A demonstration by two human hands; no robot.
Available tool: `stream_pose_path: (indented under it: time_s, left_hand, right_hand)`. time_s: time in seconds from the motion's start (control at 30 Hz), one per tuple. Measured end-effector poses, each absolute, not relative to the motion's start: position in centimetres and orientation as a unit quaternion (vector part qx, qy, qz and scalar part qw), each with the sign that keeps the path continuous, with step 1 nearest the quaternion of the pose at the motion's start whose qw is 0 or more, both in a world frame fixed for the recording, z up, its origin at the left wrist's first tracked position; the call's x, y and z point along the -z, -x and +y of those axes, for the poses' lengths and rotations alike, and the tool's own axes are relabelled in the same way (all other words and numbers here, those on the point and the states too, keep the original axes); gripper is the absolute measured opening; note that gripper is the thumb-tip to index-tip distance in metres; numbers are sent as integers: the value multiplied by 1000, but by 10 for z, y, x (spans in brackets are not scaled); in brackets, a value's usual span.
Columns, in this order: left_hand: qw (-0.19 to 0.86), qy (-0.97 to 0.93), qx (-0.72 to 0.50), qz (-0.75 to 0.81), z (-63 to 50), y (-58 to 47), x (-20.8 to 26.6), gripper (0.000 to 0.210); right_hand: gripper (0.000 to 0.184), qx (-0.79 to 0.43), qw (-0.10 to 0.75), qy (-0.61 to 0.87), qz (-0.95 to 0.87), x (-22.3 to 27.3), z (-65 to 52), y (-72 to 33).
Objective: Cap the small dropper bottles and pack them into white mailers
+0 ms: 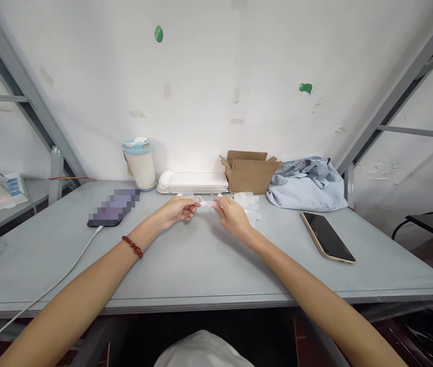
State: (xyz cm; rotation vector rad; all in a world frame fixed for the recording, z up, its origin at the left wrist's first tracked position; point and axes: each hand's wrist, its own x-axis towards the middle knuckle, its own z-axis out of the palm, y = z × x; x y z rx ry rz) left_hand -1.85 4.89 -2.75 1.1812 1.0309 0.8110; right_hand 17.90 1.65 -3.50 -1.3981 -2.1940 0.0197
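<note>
My left hand [178,210] and my right hand [233,215] meet over the middle of the table, fingertips pinched. Between them stretches a small white strip with a thin loop [206,203], too small to name its kind. A red bead bracelet circles my left wrist. Just behind my right hand lies a bunch of whitish translucent pieces [250,205], partly hidden by it. A stack of white flat sheets or trays [197,182] sits behind both hands. Beside the stack stands an open cardboard box [252,176], its inside hidden.
On the grey table [201,270], a charging phone [115,207] trails a white cable [74,265] at left. A cup with a blue lid [139,165] stands by the wall. Light blue cloth [306,186] and another phone [328,237] lie at right. Metal posts flank the table.
</note>
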Motion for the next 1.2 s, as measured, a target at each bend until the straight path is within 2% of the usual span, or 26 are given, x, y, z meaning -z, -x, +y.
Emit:
stream_pose_path:
  time_s: [0.47,0.8,1.2]
  left_hand:
    - [647,-480,-357,473,51,18,29,16]
    - [643,-482,-359,474,50,18,29,17]
    - [620,-498,-372,479,49,19,30,17]
  right_hand:
    - [28,10,253,523,-814,39,16,-177]
    - [25,-41,239,495,-834,42,16,-176]
    - [22,-41,235,490,-838,46,15,-175]
